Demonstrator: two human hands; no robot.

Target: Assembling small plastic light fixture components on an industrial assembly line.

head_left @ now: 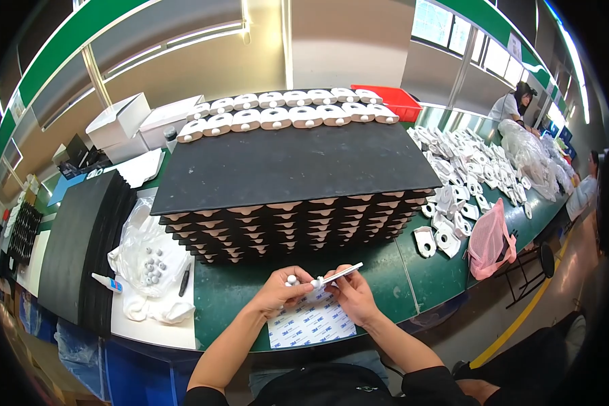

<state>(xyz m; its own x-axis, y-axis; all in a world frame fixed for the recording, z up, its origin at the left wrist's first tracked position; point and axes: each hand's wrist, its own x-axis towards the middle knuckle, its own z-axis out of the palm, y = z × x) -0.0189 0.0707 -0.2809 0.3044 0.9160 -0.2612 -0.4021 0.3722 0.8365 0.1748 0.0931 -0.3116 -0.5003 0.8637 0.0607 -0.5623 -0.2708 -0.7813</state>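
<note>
My left hand is closed in a pinch with a small white ball at its fingers. A second white round piece lies between my two hands, against the end of a flat white plastic part. My right hand grips that part, which is tilted and seen nearly edge-on. Below both hands lies a white sheet with blue print on the green table. Just beyond them rises a stack of black boards with white parts layered between them; two rows of white parts sit on top.
Loose white parts are heaped at the right, beside a pink mesh bag. At left are a plastic bag with grey-white balls, a glue bottle, a black pen and upright black boards. A red bin stands behind; people sit far right.
</note>
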